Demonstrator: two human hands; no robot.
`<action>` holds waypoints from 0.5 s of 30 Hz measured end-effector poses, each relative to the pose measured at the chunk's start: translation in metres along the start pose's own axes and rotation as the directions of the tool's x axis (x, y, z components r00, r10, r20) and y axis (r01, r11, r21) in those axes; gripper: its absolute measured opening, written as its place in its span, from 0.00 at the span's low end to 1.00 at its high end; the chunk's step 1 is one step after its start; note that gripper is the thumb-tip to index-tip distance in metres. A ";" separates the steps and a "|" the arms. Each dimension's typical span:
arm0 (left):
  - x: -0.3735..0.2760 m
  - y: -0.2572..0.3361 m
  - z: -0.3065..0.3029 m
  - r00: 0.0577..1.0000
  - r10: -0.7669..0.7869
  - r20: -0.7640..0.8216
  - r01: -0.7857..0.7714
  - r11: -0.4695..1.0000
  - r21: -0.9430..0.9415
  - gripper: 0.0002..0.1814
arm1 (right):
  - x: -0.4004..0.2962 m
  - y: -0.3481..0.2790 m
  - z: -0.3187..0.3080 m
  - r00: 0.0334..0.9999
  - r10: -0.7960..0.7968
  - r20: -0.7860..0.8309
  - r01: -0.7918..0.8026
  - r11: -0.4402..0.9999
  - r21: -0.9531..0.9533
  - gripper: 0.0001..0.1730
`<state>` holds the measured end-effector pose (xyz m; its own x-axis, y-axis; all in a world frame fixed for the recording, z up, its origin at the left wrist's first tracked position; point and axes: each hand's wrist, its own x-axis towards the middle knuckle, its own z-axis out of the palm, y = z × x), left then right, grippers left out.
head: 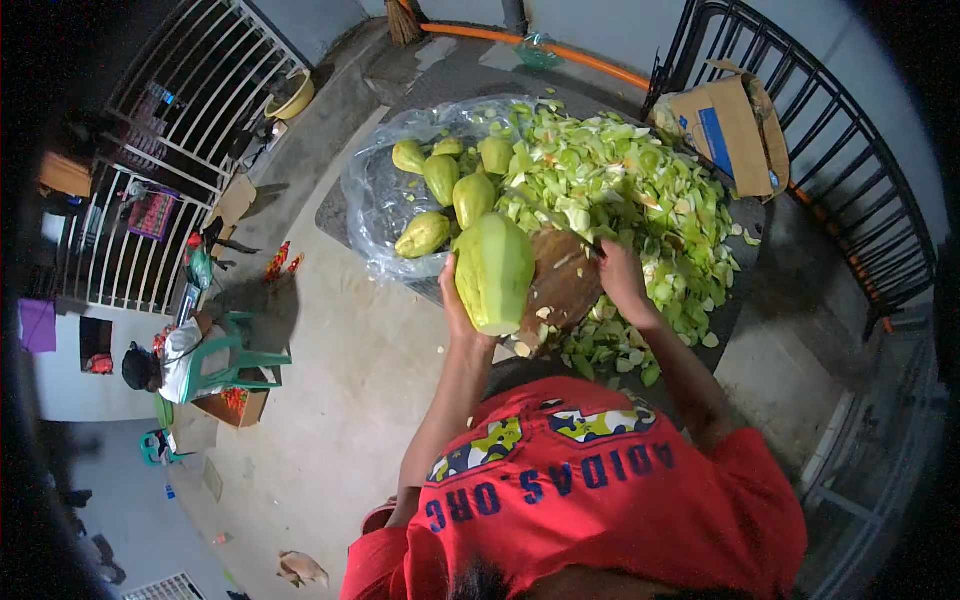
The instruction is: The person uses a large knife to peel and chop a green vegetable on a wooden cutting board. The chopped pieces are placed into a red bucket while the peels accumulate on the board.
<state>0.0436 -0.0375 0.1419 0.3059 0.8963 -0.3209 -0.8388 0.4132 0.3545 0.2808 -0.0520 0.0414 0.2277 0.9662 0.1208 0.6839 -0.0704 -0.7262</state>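
Observation:
A large green papaya (491, 274) is held up in my left hand (459, 304), which grips its left side and underside. Part of its skin is pared to a paler strip, and the near end is cut flat. My right hand (624, 276) holds a knife (555, 217) by its dark handle, the blade pointing away to the upper left, apart from the held fruit. Below lies a brown wooden chopping block (566, 270) with pale scraps on it. Several whole papayas (441, 178) rest on a clear plastic sheet or bag (367, 199) beyond my left hand.
A wide heap of green and white peelings (637, 187) spreads beyond and beside my right hand. A cardboard box (724, 127) leans by a black metal railing (832, 112). To the left, a person (180, 364) sits on a green plastic chair (232, 360) near a box of red items (251, 409).

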 end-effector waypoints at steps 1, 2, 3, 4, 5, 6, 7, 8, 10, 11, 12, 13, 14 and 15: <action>0.001 0.000 -0.003 1.000 -0.005 0.009 0.005 1.000 -0.005 0.29 | -0.004 -0.025 -0.009 0.998 -0.062 -0.012 0.061 0.995 -0.078 0.09; 0.002 0.001 -0.005 1.000 -0.008 0.019 0.008 1.000 -0.009 0.29 | -0.006 -0.048 -0.016 0.994 0.021 0.103 -0.009 0.994 -0.111 0.08; 0.003 -0.001 -0.010 1.000 -0.015 0.027 0.015 1.000 0.000 0.29 | -0.011 -0.062 -0.021 0.993 -0.029 0.112 0.038 0.996 -0.084 0.09; 0.005 -0.002 -0.015 0.999 -0.017 0.036 0.016 1.000 0.014 0.29 | -0.014 -0.073 -0.023 0.990 -0.083 0.118 0.089 0.995 -0.050 0.10; 0.007 -0.003 -0.019 0.999 -0.019 0.045 0.018 0.999 0.027 0.29 | -0.015 -0.083 -0.024 0.983 -0.137 0.123 0.140 0.990 -0.017 0.10; 0.007 -0.004 -0.023 0.999 -0.025 0.034 0.024 0.999 0.041 0.30 | -0.014 -0.090 -0.026 0.976 -0.195 0.098 0.200 0.979 -0.041 0.11; 0.007 -0.006 -0.025 0.999 -0.030 0.023 0.029 0.998 0.054 0.30 | -0.014 -0.097 -0.026 0.964 -0.254 0.075 0.259 0.964 -0.066 0.11; 0.007 -0.007 -0.028 0.999 -0.034 0.012 0.033 0.997 0.067 0.30 | -0.013 -0.102 -0.028 0.948 -0.313 0.055 0.317 0.944 -0.093 0.11; 0.004 -0.005 -0.027 0.998 -0.054 0.024 0.052 0.996 0.069 0.30 | -0.013 -0.108 -0.034 0.931 -0.364 0.033 0.365 0.928 -0.075 0.09; 0.002 -0.004 -0.028 0.998 -0.062 0.029 0.060 0.996 0.069 0.31 | -0.012 -0.110 -0.034 0.921 -0.390 0.024 0.390 0.918 -0.066 0.09; 0.002 -0.002 -0.029 0.996 -0.073 0.047 0.069 0.994 0.080 0.31 | -0.012 -0.110 -0.033 0.933 -0.359 0.007 0.359 0.932 -0.058 0.08; 0.002 0.001 -0.031 0.995 -0.083 0.064 0.077 0.993 0.091 0.32 | -0.012 -0.111 -0.030 0.945 -0.328 -0.009 0.327 0.944 -0.049 0.08; 0.002 0.003 -0.032 0.993 -0.092 0.080 0.084 0.991 0.101 0.32 | -0.012 -0.111 -0.028 0.954 -0.297 -0.022 0.296 0.954 -0.039 0.07; -0.001 0.004 -0.033 0.995 -0.087 0.052 0.081 0.991 0.110 0.32 | -0.010 -0.102 -0.022 0.984 -0.179 0.006 0.179 0.982 -0.059 0.07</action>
<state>0.0246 -0.0421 0.1147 0.4003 0.8643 -0.3046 -0.7566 0.4993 0.4222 0.2240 -0.0599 0.1297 0.0974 0.9645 0.2453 0.7535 0.0895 -0.6513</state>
